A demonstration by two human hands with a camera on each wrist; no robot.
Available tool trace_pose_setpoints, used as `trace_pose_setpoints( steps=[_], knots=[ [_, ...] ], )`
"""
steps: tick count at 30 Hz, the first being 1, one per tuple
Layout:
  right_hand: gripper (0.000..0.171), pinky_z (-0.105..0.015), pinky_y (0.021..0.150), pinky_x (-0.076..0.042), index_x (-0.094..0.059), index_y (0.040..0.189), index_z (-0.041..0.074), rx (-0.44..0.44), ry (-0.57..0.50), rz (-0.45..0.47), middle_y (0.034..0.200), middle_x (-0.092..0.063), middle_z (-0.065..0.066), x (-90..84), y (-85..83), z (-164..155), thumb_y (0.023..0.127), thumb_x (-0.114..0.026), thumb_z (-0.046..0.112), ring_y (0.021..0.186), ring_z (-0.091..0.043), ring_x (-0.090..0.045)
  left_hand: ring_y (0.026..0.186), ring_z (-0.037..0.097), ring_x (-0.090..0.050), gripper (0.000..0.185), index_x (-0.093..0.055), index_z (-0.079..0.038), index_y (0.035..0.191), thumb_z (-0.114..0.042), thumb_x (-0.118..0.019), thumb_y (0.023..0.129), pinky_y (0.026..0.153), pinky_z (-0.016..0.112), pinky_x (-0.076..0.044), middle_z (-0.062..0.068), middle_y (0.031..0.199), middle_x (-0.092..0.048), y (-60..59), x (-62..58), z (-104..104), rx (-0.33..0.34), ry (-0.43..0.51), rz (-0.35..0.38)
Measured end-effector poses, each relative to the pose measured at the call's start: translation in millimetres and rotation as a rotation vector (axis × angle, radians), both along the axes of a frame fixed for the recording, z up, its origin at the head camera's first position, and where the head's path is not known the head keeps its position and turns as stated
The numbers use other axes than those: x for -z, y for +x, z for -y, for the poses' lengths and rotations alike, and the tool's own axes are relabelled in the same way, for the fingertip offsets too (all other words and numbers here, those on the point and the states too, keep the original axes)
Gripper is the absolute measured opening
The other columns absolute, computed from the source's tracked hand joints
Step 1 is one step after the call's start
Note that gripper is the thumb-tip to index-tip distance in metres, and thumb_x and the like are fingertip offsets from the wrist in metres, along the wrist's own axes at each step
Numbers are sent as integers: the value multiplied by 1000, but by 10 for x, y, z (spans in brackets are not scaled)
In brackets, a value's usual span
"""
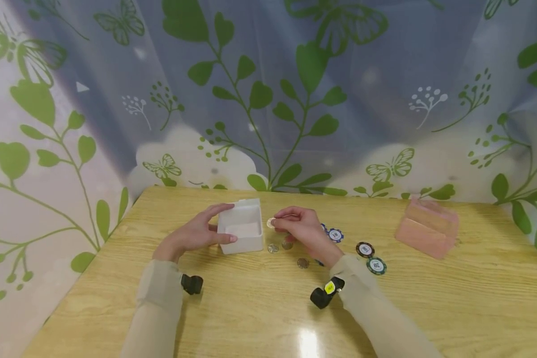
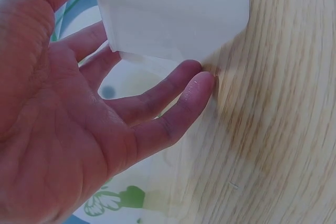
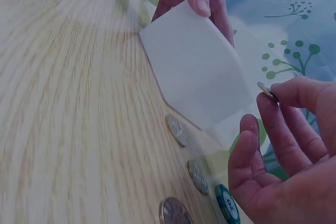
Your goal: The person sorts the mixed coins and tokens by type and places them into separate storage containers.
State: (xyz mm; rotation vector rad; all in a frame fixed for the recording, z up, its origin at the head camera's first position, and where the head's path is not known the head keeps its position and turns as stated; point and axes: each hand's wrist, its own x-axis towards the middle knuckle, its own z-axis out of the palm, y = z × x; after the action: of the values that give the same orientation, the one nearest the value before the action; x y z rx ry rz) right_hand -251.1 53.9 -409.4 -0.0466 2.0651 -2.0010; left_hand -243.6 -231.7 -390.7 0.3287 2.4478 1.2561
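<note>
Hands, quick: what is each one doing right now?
Left hand: grips the white box on the table.
Right hand: pinches a coin beside the box.

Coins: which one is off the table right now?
The coin pinched in the right hand, held beside the white box. The other three coins lie flat on the table.
</note>
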Motion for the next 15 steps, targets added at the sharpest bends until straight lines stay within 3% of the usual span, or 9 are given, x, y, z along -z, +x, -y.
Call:
trace_pose_setpoints(
  steps=[8, 15],
  knots=[
    [19, -26, 63, -54, -71, 106, 5, 8, -53, 24, 89, -77, 4, -13, -11, 103, 89, -77, 11, 80, -12, -72, 131, 43, -58, 88, -29, -26, 161, -33, -80, 90, 86, 40, -54, 16, 159, -34, 3, -2, -8, -18, -8, 20],
    [18, -27, 63, -55, -71, 105, 6, 13, -69, 46, 90, -77, 2, -46, -11, 206, 88, -78, 9, 80, -14, -72, 135, 46, -54, 90, -29, -24, 161, -35, -81, 89, 93, 43, -54, 14, 165, -26, -12, -12, -9, -15, -8, 21]
  ],
)
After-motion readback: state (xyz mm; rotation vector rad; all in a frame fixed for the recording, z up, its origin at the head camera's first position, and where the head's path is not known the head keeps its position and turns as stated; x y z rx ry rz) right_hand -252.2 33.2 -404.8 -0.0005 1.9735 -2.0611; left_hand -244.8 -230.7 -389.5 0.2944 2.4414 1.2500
